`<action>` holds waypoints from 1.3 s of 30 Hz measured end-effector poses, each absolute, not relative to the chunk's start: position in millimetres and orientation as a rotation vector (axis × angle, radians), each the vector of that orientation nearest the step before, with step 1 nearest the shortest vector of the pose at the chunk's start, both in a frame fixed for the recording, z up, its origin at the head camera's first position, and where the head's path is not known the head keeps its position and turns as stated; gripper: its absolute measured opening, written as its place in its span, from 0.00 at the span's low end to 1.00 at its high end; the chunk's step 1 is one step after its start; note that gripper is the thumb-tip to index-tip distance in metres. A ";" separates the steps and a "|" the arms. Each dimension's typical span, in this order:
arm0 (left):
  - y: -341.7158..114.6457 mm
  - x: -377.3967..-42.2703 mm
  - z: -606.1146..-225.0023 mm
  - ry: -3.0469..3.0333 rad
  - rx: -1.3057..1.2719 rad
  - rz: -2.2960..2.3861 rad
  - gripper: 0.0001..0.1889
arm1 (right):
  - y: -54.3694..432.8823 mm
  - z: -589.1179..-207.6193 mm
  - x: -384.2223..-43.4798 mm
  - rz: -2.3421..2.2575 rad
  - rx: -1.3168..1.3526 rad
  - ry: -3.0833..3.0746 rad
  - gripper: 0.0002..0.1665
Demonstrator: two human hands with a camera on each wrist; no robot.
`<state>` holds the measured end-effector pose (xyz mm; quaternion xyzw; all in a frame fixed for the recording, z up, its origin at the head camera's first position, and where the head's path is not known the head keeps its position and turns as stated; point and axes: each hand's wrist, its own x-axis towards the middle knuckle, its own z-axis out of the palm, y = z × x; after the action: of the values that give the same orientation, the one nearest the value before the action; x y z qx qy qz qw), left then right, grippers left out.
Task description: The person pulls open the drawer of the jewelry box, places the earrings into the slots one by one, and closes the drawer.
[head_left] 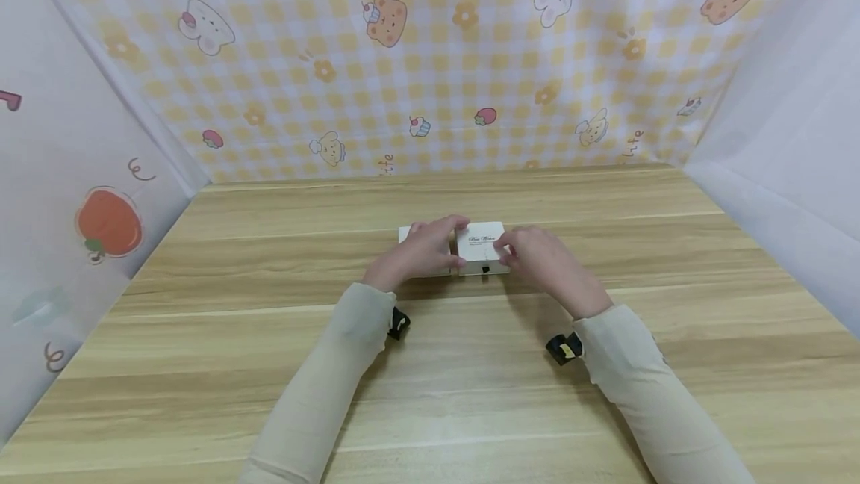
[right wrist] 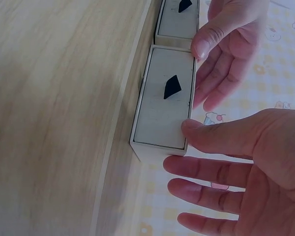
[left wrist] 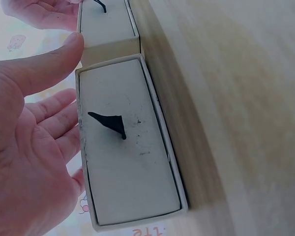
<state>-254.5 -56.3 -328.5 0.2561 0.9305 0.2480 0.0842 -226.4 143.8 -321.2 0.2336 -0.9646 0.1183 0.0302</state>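
Observation:
Two small white drawer boxes stand side by side on the table, a narrow gap between them. The right box (head_left: 479, 251) has dark lettering on top; a black pull tab (right wrist: 172, 87) sticks out of its front. My left hand (head_left: 425, 249) lies over the left box (left wrist: 130, 179), hiding much of its top in the head view. Its thumb reaches the upper corner near the gap, with the other fingers loose behind. At the right box's right end is my right hand (head_left: 543, 260): its thumb touches the upper front edge, while the other fingers extend nearly straight past the side.
The boxes stand on a wood-grain table (head_left: 463, 394), toward its back half. Behind hangs a yellow checked curtain (head_left: 430, 58) with cartoon prints; white sheets (head_left: 67, 140) flank both sides. A black strap (head_left: 564, 348) is on the right wrist, another on the left.

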 end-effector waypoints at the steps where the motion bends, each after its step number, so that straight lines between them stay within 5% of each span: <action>1: -56.5 -254.2 -328.4 2.776 0.762 0.741 0.36 | 143.9 -321.3 -226.3 0.364 0.722 -2.973 0.13; 15: -58.4 -251.7 -329.0 2.777 0.765 0.758 0.35 | 144.3 -319.4 -222.9 0.365 0.741 -2.988 0.13; 26: -65.3 -236.4 -296.7 2.820 0.856 1.001 0.23 | 145.1 -303.4 -214.1 0.413 0.726 -2.955 0.18; 39: -87.1 -198.4 -272.0 3.098 0.972 0.701 0.27 | 136.5 -290.0 -199.2 0.371 0.906 -2.700 0.24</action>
<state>-198.4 -87.1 -272.0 0.2915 0.9289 0.2101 -0.0901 -199.2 136.5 -290.0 0.3124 -0.9317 0.1281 0.1342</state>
